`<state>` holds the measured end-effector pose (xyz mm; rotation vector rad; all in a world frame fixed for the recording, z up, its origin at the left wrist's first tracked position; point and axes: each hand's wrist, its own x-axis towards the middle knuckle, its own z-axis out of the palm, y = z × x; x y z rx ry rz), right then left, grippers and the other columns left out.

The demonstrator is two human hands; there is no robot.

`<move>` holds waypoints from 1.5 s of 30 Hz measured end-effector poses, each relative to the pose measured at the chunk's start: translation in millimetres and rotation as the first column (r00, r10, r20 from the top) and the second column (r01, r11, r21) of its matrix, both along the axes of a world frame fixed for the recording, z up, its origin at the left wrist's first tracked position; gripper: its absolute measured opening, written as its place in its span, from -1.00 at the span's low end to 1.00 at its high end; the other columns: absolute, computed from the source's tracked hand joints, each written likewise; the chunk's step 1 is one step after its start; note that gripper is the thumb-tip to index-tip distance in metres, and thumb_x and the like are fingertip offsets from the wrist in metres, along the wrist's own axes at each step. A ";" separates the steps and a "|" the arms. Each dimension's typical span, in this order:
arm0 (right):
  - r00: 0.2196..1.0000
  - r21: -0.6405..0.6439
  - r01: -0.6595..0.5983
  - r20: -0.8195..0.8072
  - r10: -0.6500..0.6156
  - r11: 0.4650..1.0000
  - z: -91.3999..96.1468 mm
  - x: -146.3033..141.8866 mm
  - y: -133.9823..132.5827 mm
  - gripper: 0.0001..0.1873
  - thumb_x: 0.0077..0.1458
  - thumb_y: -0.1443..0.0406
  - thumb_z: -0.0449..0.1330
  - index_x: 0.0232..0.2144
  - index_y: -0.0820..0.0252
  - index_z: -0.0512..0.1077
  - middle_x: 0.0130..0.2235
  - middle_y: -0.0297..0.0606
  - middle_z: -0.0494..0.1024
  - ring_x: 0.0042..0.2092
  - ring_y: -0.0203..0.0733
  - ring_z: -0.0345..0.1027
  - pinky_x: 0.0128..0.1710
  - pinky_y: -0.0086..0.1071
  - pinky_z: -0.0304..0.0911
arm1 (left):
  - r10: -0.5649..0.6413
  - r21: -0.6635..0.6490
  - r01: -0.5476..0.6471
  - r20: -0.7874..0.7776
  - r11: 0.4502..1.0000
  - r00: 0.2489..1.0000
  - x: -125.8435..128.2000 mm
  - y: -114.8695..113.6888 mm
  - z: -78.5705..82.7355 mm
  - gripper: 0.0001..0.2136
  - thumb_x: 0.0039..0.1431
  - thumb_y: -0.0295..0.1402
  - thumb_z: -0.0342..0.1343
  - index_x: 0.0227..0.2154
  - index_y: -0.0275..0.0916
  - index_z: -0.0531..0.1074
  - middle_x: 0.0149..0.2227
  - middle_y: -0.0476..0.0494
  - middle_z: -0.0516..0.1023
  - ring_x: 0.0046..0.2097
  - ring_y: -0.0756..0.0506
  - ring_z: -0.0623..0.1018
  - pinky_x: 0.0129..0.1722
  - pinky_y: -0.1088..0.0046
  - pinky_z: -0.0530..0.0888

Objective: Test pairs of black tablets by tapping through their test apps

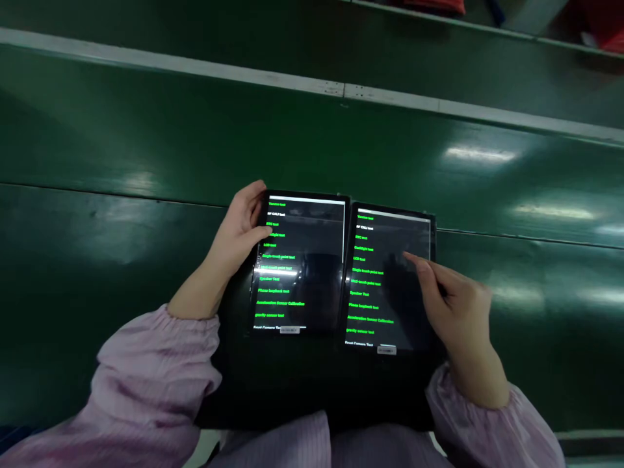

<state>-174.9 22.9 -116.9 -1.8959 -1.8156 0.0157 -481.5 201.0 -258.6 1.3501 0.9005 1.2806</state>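
Observation:
Two black tablets lie side by side in front of me, each showing a list of test names, mostly in green with a few in white. My left hand [244, 227] grips the left tablet [316, 273] at its upper left edge, the thumb over the screen and the fingers curled at the side. Over the right tablet [404, 305], my right hand [453, 299] points with its index finger stretched out and the other fingers bent. That fingertip is at the screen's upper right part; whether it touches the glass I cannot tell. Nothing is held in my right hand.
Under the tablets is a dark surface [312, 383] close to my body. Beyond it stretches a green bench [170, 130] crossed by a pale strip [234, 75]. Red items [604, 26] stand at the far right, partly cut off. Small labels [289, 330] sit at the tablets' lower edges.

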 end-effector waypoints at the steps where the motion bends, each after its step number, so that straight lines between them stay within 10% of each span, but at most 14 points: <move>1: 1.000 -0.004 0.013 -0.010 -0.013 1.000 0.7 -0.2 -0.8 -0.59 0.48 0.19 0.13 -0.10 0.22 0.78 -0.37 -0.20 0.76 -0.48 -0.23 0.55 -0.49 -0.42 0.30 | -0.019 -0.001 0.019 -0.021 1.000 1.000 -1.3 0.6 0.6 -0.18 -0.15 0.02 0.59 0.20 -0.05 0.48 0.32 -0.27 0.56 0.48 -0.44 0.40 0.52 -0.16 0.30; 6: 0.986 0.004 0.157 -0.058 -0.157 0.988 4.5 9.6 -5.4 -0.52 0.50 0.12 0.09 -0.01 0.24 0.75 -0.53 -0.34 0.56 -0.59 -0.32 0.29 -0.53 -0.42 0.21 | -0.007 -0.067 0.010 0.034 0.998 0.999 -8.5 -9.0 8.7 -0.12 -0.24 0.02 0.65 0.20 -0.07 0.49 0.37 -0.30 0.52 0.50 -0.47 0.37 0.54 -0.23 0.22; 13: 0.902 -0.133 0.358 -0.204 -0.380 0.924 -22.4 50.6 -41.0 -0.22 0.47 -0.17 0.02 0.44 0.20 0.38 -0.30 -0.23 0.63 -0.41 -0.19 0.43 -0.39 -0.31 0.38 | 0.507 -0.293 -0.453 0.147 0.842 0.849 11.9 -99.9 28.7 -0.66 0.05 -0.16 0.48 -0.15 -0.18 0.64 0.01 -0.21 0.74 0.35 -0.35 0.54 0.60 -0.11 0.11; 22: 0.729 -0.045 0.317 -0.627 -0.274 0.947 -63.7 41.3 -91.5 -0.35 0.50 -0.13 0.04 0.43 -0.01 0.35 0.14 -0.06 0.69 0.09 0.01 0.62 0.07 -0.07 0.55 | 0.481 -0.477 -0.384 0.096 0.791 0.872 46.0 -152.2 58.5 -0.60 0.14 0.08 0.28 -0.12 -0.05 0.70 0.17 -0.09 0.71 0.56 -0.39 0.26 0.64 -0.01 0.00; 24: 0.634 0.071 0.490 -0.713 -0.299 0.869 -69.1 55.7 -117.8 -0.41 0.52 -0.08 0.00 0.39 -0.01 0.38 0.15 -0.07 0.69 0.18 0.04 0.58 0.20 0.01 0.48 | 0.411 -0.450 -0.314 0.132 0.836 0.902 74.2 -170.3 60.5 -0.54 0.15 0.14 0.25 -0.04 -0.01 0.70 0.26 -0.03 0.65 0.59 -0.38 0.18 0.64 0.02 -0.02; 29: 0.476 0.205 0.852 -0.687 -0.549 0.482 -70.6 107.0 -190.5 -0.42 0.47 -0.09 0.07 0.32 0.07 0.38 0.19 -0.03 0.61 0.22 0.06 0.51 0.26 0.09 0.40 | 0.032 -0.349 0.054 0.236 0.935 0.971 191.2 -203.8 65.0 -0.51 0.20 0.18 0.23 0.00 -0.03 0.65 0.55 -0.01 0.30 0.63 -0.42 0.04 0.63 -0.05 -0.04; 32: 0.467 0.252 0.876 -0.655 -0.595 0.411 -68.9 114.6 -210.7 -0.44 0.44 -0.08 0.09 0.25 0.10 0.42 0.10 -0.03 0.64 0.08 0.03 0.58 0.11 0.02 0.51 | -0.248 -0.264 0.313 0.254 0.912 0.935 264.8 -202.6 69.6 -0.41 0.23 0.24 0.18 0.12 -0.05 0.57 0.60 -0.12 0.18 0.64 -0.41 0.02 0.59 -0.06 0.07; 39: 0.605 0.144 0.724 -0.602 -0.521 0.675 -62.8 77.5 -201.6 -0.54 0.34 -0.07 0.20 0.04 0.10 0.58 -0.17 -0.13 0.72 -0.14 -0.02 0.65 -0.05 -0.15 0.59 | -0.569 -0.165 0.587 0.149 0.792 0.809 325.9 -187.3 74.2 -0.47 0.39 0.14 0.08 0.20 -0.10 0.52 0.36 -0.35 0.54 0.43 -0.33 0.48 0.44 -0.04 0.38; 45: 0.726 0.040 0.351 -0.642 -0.246 0.935 -51.9 32.8 -162.1 -0.36 0.29 -0.28 0.17 -0.40 0.10 0.65 -0.56 -0.26 0.56 -0.48 -0.12 0.51 -0.41 -0.35 0.47 | -0.491 -0.035 0.491 -0.021 0.871 0.871 202.9 -186.3 62.3 -0.64 0.27 0.07 0.27 -0.18 -0.09 0.72 0.02 -0.31 0.75 0.13 -0.32 0.71 0.22 0.06 0.62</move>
